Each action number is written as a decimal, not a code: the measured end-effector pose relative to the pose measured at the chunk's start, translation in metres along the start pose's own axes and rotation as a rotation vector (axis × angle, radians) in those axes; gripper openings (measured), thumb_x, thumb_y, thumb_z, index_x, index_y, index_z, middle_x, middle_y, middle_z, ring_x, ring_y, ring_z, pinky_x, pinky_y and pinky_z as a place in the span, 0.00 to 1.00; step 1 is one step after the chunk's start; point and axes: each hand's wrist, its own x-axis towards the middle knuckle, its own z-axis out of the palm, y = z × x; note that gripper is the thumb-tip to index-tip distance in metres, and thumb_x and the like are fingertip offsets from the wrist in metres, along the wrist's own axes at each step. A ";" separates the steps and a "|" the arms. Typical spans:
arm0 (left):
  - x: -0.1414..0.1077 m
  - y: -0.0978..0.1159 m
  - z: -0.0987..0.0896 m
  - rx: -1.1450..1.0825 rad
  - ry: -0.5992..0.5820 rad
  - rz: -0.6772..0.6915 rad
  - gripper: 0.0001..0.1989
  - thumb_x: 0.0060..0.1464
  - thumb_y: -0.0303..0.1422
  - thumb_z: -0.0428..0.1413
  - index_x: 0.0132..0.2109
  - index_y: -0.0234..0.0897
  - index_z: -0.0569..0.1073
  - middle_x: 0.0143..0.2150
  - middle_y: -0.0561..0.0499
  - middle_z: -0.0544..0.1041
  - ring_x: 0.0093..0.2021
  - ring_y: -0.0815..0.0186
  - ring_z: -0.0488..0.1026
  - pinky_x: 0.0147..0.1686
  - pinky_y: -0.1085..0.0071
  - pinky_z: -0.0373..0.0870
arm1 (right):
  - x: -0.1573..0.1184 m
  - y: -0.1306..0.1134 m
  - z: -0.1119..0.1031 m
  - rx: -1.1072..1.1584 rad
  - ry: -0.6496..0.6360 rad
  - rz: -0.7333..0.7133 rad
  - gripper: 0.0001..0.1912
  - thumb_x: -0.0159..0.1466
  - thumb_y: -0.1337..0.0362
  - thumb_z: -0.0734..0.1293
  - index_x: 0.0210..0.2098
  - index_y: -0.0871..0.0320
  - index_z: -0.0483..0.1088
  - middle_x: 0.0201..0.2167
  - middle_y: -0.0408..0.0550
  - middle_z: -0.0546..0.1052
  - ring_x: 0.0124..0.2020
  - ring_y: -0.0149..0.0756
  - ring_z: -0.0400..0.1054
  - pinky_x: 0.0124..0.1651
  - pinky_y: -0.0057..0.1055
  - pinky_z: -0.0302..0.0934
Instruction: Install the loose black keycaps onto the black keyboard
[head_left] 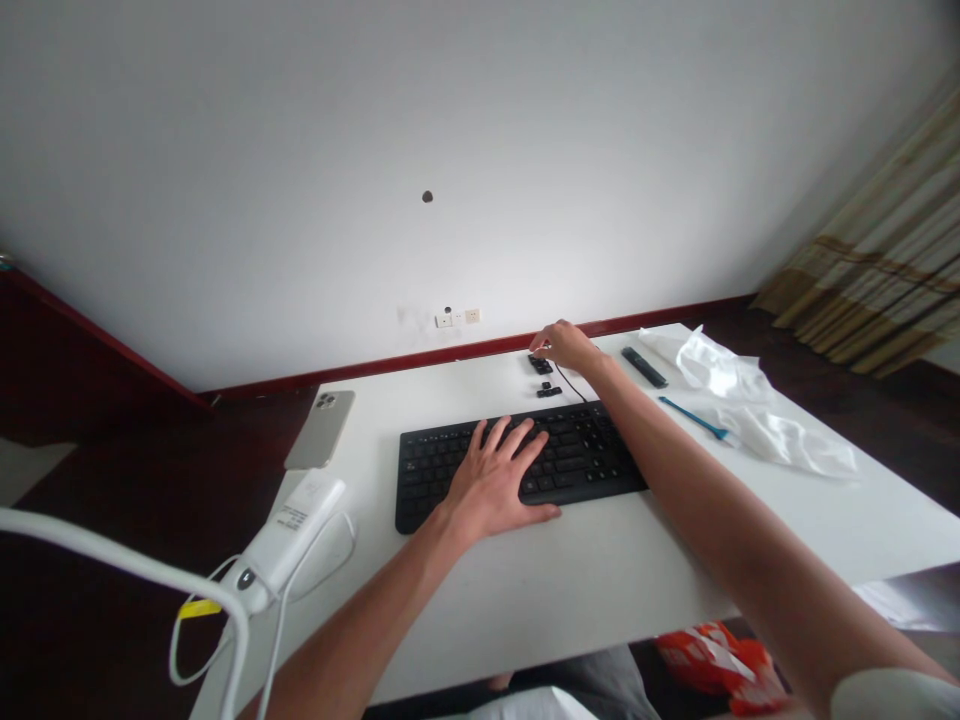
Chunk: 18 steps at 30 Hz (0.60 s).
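Note:
A black keyboard (577,450) lies on the white table. My left hand (495,480) rests on its middle with the fingers spread, the thumb reaching past the near edge. Beyond the keyboard, my right hand (566,345) is stretched to the back of the table with its fingers curled together. Right under those fingertips sits a cluster of small black keycaps (540,366). A few more loose keycaps (549,391) lie between the cluster and the keyboard. Whatever the right fingertips pinch, if anything, is too small to make out. My right forearm covers part of the keyboard's right end.
At left are a phone (321,428), a white power strip (289,535) and a white cable (127,555). A black remote-like object (644,367), a blue thin tool (694,417) and crumpled clear plastic bags (712,365) lie at right. A red bag (720,660) is below the table edge.

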 end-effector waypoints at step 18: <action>0.000 -0.001 0.002 -0.013 -0.001 -0.002 0.49 0.55 0.67 0.52 0.75 0.47 0.57 0.78 0.47 0.55 0.76 0.44 0.49 0.74 0.40 0.44 | -0.002 -0.008 0.009 -0.062 -0.003 0.106 0.10 0.65 0.65 0.71 0.42 0.56 0.85 0.40 0.54 0.85 0.48 0.42 0.76 0.55 0.33 0.68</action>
